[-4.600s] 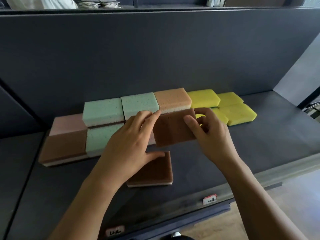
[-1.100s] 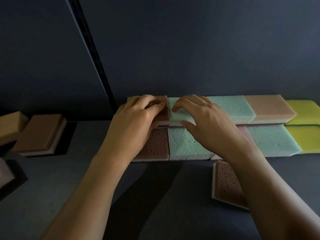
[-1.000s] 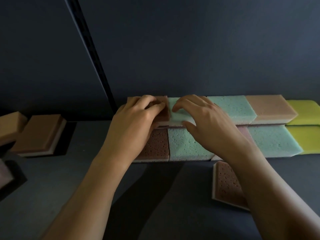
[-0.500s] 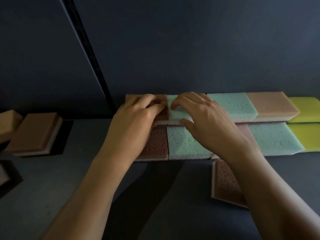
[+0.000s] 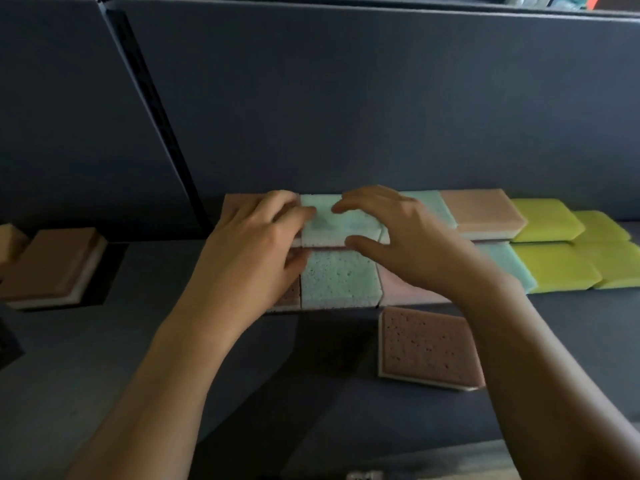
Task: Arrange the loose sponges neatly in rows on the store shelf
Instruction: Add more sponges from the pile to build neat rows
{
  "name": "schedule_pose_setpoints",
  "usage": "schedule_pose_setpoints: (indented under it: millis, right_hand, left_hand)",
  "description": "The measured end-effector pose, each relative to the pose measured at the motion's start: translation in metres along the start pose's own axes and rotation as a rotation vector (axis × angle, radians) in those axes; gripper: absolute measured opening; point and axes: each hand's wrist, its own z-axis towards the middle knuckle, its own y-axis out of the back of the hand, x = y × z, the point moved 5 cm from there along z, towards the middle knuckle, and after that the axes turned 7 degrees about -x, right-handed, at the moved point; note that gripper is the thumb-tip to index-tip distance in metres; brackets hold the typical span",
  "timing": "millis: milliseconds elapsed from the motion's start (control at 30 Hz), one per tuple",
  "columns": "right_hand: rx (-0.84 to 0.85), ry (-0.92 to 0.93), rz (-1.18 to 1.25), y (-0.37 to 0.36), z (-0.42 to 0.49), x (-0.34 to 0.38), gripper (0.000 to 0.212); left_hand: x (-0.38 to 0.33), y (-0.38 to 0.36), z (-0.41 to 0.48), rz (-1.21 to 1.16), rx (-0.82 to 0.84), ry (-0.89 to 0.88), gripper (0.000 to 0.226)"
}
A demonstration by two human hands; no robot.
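Two rows of sponges lie against the shelf's back panel; the back row sits higher. My left hand (image 5: 256,251) rests on the brown sponge (image 5: 237,202) at the back row's left end, fingers laid across its top. My right hand (image 5: 408,244) arches over the neighbouring green sponge (image 5: 329,223), fingertips just above its top and thumb at its front edge. Further right in the back row are a peach sponge (image 5: 481,213) and yellow sponges (image 5: 547,223). A front-row green sponge (image 5: 339,282) shows between my hands. One loose brown sponge (image 5: 429,348) lies flat before the rows.
A dark upright divider (image 5: 156,116) splits the dark shelf (image 5: 121,358). Left of it lie a brown sponge with a white base (image 5: 52,261) and a tan sponge (image 5: 8,237) at the frame's edge. The shelf's front edge (image 5: 450,459) runs along the bottom.
My right hand's fingers have lifted off the green sponge's top and arched. My left hand stays on the brown sponge. The view has pulled back, showing more yellow sponges at right.
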Motion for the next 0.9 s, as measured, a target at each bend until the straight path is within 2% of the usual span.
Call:
schedule_pose_setpoints:
  millis: [100, 267, 500, 600, 733, 900]
  right_hand:
    - [-0.071, -0.03, 0.025, 0.02, -0.028, -0.008, 0.034]
    - [-0.093, -0.116, 0.111, 0.034, -0.086, -0.023, 0.031]
    - [-0.107, -0.154, 0.103, 0.033, -0.144, -0.041, 0.03]
    - [-0.081, -0.144, 0.082, 0.027, -0.157, -0.043, 0.041]
    - [0.007, -0.088, 0.039, 0.017, -0.17, -0.044, 0.067]
    - [-0.021, -0.066, 0.105, 0.012, -0.174, -0.05, 0.058]
  left_hand:
    - [-0.039, 0.002, -0.012, -0.107, -0.02, -0.062, 0.044]
    - [-0.09, -0.023, -0.033, -0.186, 0.048, -0.135, 0.042]
    - [-0.114, -0.046, -0.057, -0.241, 0.166, -0.14, 0.06]
    - [-0.12, -0.052, -0.064, -0.223, 0.223, -0.141, 0.066]
    - [-0.123, -0.053, -0.07, -0.187, 0.216, -0.108, 0.06]
    - [-0.125, -0.05, -0.075, -0.203, 0.166, -0.082, 0.057]
